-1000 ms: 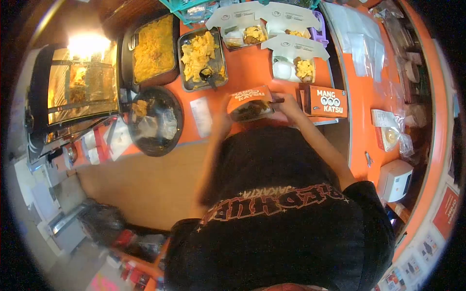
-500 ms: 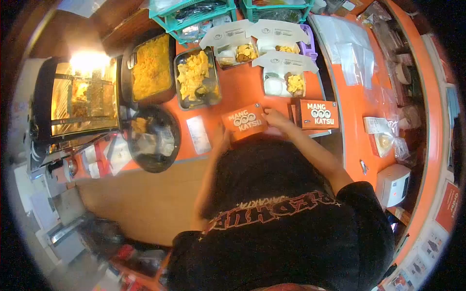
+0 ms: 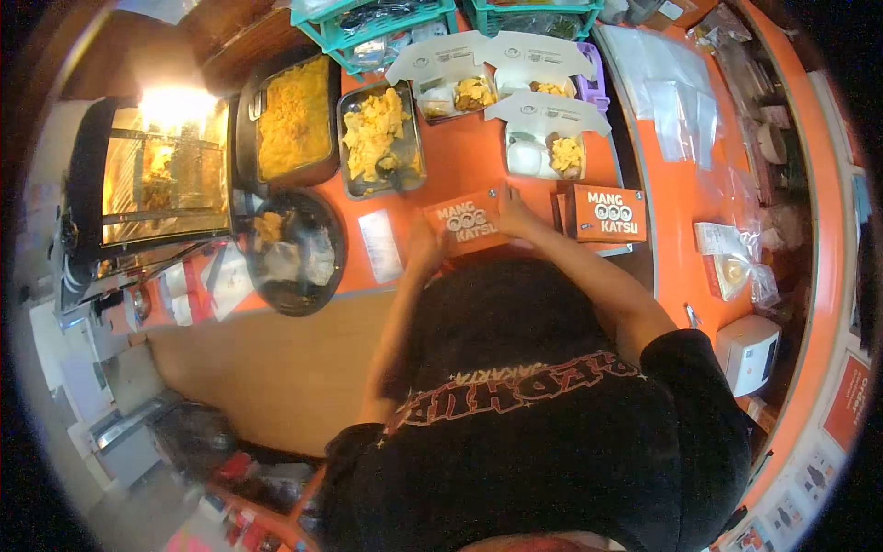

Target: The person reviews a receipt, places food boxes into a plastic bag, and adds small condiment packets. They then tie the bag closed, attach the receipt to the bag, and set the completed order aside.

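An orange box (image 3: 467, 221) lettered "MANG KATSU" is held at its two sides at the front of the orange counter (image 3: 455, 161). My left hand (image 3: 425, 241) grips its left side and my right hand (image 3: 517, 213) its right side near the upper corner. A matching closed box (image 3: 607, 214) stands just to the right. Behind my hands sit open boxes (image 3: 544, 152) with white rice and yellow food. Left of them is a metal tray (image 3: 418, 175) of yellow pieces with a dark utensil.
A deeper tray (image 3: 294, 120) of orange-yellow food, a lit glass warmer (image 3: 166, 175) and a round black pan (image 3: 294, 253) are on the left. A paper slip (image 3: 380, 247) lies by the box. Teal baskets (image 3: 386, 28) stand behind; plastic bags (image 3: 676, 101) lie right.
The view has shifted slightly. My left hand now shows more clearly at the box's left side, and my right hand is still on its right side.
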`<state>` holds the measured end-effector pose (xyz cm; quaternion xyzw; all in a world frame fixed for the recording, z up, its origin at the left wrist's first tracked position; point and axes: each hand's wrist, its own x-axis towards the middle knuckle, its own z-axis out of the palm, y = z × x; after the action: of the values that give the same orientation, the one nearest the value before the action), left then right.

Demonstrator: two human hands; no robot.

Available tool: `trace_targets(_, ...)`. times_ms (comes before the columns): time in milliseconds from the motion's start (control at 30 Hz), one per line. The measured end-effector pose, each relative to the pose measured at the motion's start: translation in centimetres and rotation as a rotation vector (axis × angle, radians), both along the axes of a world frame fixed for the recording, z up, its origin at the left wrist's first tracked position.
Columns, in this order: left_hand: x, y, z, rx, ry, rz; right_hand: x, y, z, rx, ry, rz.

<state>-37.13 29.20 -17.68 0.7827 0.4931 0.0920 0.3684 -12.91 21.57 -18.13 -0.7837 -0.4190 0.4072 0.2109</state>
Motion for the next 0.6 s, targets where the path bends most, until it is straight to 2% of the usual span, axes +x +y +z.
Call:
trace_targets(33, -0.5, -0.5, 1.3, 0.189, -0.085, -0.12, 0.1, -0.1, 2.3, 0.083, -0.14, 0.206)
trace_targets(100, -0.4, -0.6, 5.1, 0.279, 0.064, -0.344, 0.6, -0.3, 9.7, 0.247, -0.418, 0.613)
trace_targets(167, 0.0, -0.9, 6.3, 0.314, 0.215, -0.5, 0.9, 0.6, 9.9, 0.168, -0.466, 0.854)
trace_targets(200, 0.0, -0.9, 5.7, 0.349, 0.181, -0.504, 1.0, 1.0, 9.8, 0.129, -0.488, 0.972)
trace_targets(400, 0.0, 0.7, 3.0, 0.505, 0.047, -0.518, 1.4, 1.7, 6.4, 0.192, -0.278, 0.896)
trace_targets(500, -0.5, 0.0, 3.1, 0.518, -0.103, -0.465, 0.5, 0.2, 5.0, 0.309, -0.39, 0.88)
trace_targets(600, -0.4, -0.4, 2.0, 0.505, -0.16, -0.44, 0.3, -0.2, 4.8, 0.293, -0.571, 0.999)
